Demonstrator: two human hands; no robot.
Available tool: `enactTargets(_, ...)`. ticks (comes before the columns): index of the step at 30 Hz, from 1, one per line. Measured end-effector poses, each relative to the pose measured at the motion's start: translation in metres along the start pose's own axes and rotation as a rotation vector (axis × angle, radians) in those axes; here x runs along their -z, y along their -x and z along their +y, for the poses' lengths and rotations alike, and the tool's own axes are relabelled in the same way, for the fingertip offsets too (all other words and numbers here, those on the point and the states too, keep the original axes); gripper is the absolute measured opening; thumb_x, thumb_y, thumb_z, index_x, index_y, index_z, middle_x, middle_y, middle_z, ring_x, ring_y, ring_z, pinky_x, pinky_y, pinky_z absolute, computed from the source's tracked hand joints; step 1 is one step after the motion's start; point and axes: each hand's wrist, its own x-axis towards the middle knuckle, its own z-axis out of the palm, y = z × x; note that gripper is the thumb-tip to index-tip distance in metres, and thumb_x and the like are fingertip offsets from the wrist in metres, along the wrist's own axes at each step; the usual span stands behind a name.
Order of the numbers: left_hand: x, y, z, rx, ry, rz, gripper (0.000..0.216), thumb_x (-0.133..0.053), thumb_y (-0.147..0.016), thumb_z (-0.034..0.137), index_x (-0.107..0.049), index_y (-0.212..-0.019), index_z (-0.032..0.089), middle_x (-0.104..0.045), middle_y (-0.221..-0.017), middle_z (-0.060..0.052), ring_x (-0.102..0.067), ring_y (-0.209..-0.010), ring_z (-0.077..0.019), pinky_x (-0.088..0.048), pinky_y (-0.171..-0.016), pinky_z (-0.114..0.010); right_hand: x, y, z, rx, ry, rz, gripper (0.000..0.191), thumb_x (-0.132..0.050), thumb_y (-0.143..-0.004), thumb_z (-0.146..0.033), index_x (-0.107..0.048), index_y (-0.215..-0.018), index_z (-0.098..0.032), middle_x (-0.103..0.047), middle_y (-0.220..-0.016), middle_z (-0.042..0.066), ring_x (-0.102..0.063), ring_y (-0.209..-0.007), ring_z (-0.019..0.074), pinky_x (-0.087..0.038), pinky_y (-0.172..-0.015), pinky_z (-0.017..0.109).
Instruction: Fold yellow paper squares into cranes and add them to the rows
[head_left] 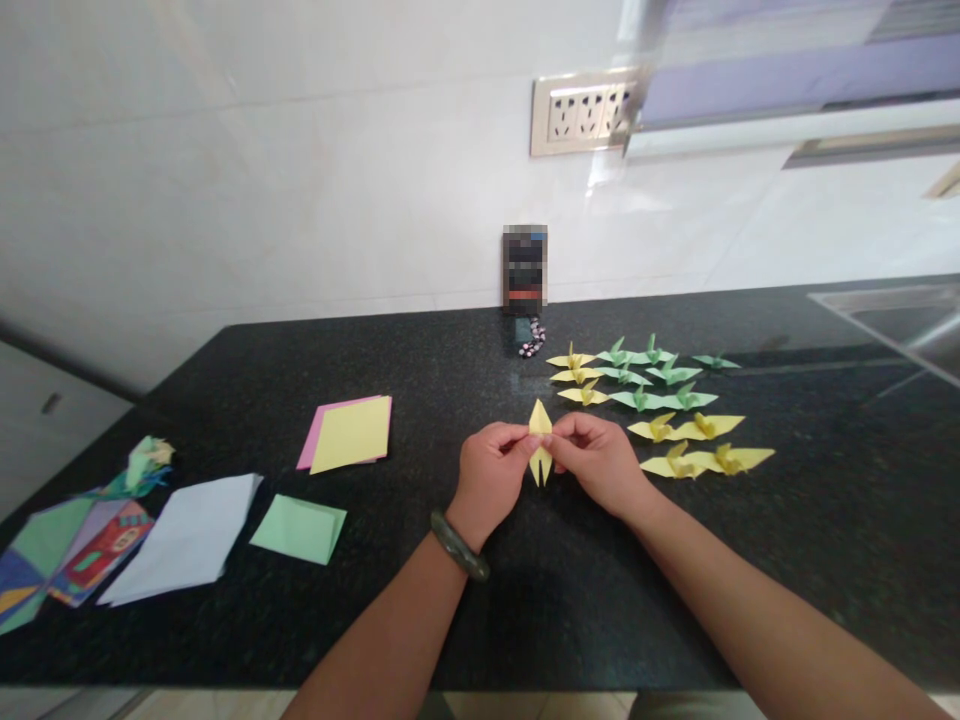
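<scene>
A narrow, pointed piece of folded yellow paper [540, 467] is held upright over the dark counter, its lower end split into two points. My left hand [495, 462] pinches its left side, thumb in front. From the other side my right hand [592, 455] grips it the same way, and the two thumbs nearly meet at its middle. Close to my right hand stand rows of folded paper cranes: yellow cranes [705, 428] in front and green cranes [641, 398] behind. A dark green bangle [459, 546] circles my left wrist.
Yellow square sheets [352, 435] lie over pink ones to the left. Nearer are a folded green paper [300, 530], a white stack [184, 540] and colourful papers [97, 550]. A phone [525, 268] with a beaded strap leans on the wall. A sink [907, 315] is at right.
</scene>
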Motion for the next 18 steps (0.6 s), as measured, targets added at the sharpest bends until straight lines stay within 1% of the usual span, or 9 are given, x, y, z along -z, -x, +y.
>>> enactTargets(5, -0.0024, 0.0004, -0.0005, 0.129, 0.147, -0.018, 0.013, -0.062, -0.07, 0.025, -0.068, -0.07, 0.013, -0.066, -0.066, -0.003, -0.055, -0.06, -0.0124, -0.043, -0.058, -0.024, 0.0001, 0.0013, -0.0036, 0.008, 0.012, -0.001, 0.021, -0.065, -0.068, -0.032, -0.054, -0.06, -0.015, -0.05, -0.045, -0.004, -0.042, -0.04, 0.0069, -0.03, -0.041, 0.02)
enactTargets(10, -0.0024, 0.0001, 0.0035, 0.268, 0.359, -0.059, 0.014, -0.063, -0.068, 0.026, -0.063, -0.065, 0.013, -0.061, -0.059, 0.0, -0.05, -0.053, -0.0098, -0.041, -0.053, -0.023, 0.0, 0.0018, -0.0052, -0.013, -0.083, -0.041, 0.022, -0.068, -0.066, -0.033, -0.055, -0.062, -0.015, -0.052, -0.049, -0.004, -0.044, -0.042, 0.0067, -0.033, -0.043, 0.02)
enactTargets(12, -0.0017, 0.0003, 0.0051, 0.282, 0.39, -0.054, 0.014, -0.064, -0.067, 0.026, -0.061, -0.062, 0.013, -0.059, -0.057, 0.001, -0.049, -0.051, -0.0092, -0.04, -0.052, -0.022, 0.0005, 0.0015, -0.0036, -0.048, -0.162, -0.089, 0.024, -0.07, -0.065, -0.035, -0.056, -0.066, -0.015, -0.054, -0.051, -0.004, -0.047, -0.043, 0.007, -0.036, -0.045, 0.02)
enactTargets(15, -0.0005, 0.0003, 0.0064, 0.268, 0.379, -0.035, 0.014, -0.065, -0.065, 0.025, -0.061, -0.061, 0.013, -0.058, -0.056, 0.001, -0.048, -0.051, -0.0088, -0.04, -0.052, -0.022, 0.002, 0.0007, 0.0005, -0.119, -0.259, -0.206, 0.027, -0.068, -0.067, -0.039, -0.056, -0.067, -0.015, -0.055, -0.051, -0.004, -0.047, -0.043, 0.0071, -0.038, -0.046, 0.02)
enactTargets(18, 0.0003, -0.0001, 0.0066, 0.265, 0.359, -0.02, 0.013, -0.066, -0.064, 0.025, -0.062, -0.06, 0.013, -0.059, -0.056, 0.0, -0.048, -0.051, -0.0088, -0.039, -0.052, -0.022, 0.0043, 0.0, 0.0028, -0.121, -0.247, -0.265, 0.028, -0.066, -0.07, -0.04, -0.055, -0.062, -0.015, -0.053, -0.047, -0.004, -0.045, -0.042, 0.006, -0.035, -0.045, 0.019)
